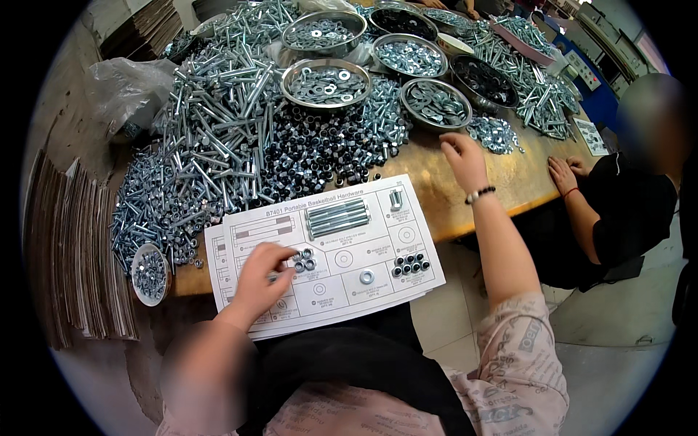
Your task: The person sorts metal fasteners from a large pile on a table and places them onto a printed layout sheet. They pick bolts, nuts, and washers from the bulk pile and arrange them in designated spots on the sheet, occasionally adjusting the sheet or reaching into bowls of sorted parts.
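My left hand [263, 280] is curled over the printed sheet [342, 298], fingertips beside a small cluster of nuts [304, 260]. A bit of metal shows under its fingers, too small to name. Several long bolts [338, 218] lie side by side on the sheet, and a short metal piece [395, 199] stands out near its far right corner. Black-topped lock nuts [411, 265] sit in rows at the right, with a single washer [366, 277] to their left. My right hand [465, 161], fingers bent together, hovers near a bowl of washers [436, 104]; what it pinches is hidden.
Heaped bolts [225, 109] and loose lock nuts [313, 149] cover the table behind the sheet. More metal bowls [326, 83] stand beyond. Small washers [494, 134] lie right of my hand. A co-worker's hand [563, 174] rests on the right edge. Stacked cardboard [80, 254] stands left.
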A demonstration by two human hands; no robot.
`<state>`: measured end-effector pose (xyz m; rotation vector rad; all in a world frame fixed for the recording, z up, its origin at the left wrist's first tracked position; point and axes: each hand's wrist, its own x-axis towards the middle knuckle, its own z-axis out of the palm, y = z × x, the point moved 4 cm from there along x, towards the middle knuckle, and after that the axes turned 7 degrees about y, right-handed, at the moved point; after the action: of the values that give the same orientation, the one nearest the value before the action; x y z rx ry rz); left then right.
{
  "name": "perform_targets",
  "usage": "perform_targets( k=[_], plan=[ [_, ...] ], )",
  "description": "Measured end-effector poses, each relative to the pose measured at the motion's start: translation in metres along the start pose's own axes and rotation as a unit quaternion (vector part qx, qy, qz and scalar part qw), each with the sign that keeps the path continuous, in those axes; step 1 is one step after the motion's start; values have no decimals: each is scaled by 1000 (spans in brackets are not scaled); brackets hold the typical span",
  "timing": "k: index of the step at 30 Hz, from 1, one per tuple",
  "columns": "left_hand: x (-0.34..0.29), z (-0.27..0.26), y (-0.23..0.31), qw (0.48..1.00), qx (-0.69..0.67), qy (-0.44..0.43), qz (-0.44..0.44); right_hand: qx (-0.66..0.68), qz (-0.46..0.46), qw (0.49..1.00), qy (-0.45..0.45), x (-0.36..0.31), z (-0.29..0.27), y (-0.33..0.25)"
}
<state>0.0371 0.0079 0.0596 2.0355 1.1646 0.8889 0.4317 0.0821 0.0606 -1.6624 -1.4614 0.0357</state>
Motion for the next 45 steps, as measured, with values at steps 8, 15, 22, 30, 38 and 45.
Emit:
perform_targets(
  k=[8,15,22,30,38,45],
  plan=[
    [-60,-67,-66,972,-3,191,-138,-323,59,939,-105,85,45,42],
    [-70,-83,-83,958,-9,224,-178,-255,-9,966,36,86,40,28],
    [-67,-82,-96,958,-6,229,-172,-52,-157,968,-189,-40,37,-50],
    [-56,-79,-95,963,-16,224,-146,-96,-261,938,-207,-123,7,-64],
    [-66,-66,-108,926,-171,100,-323,-74,4,992,-105,-137,-27,-34],
    [-60,-77,-96,848,-315,93,-416,186,362,897,-172,-189,-24,-10]
  ],
)
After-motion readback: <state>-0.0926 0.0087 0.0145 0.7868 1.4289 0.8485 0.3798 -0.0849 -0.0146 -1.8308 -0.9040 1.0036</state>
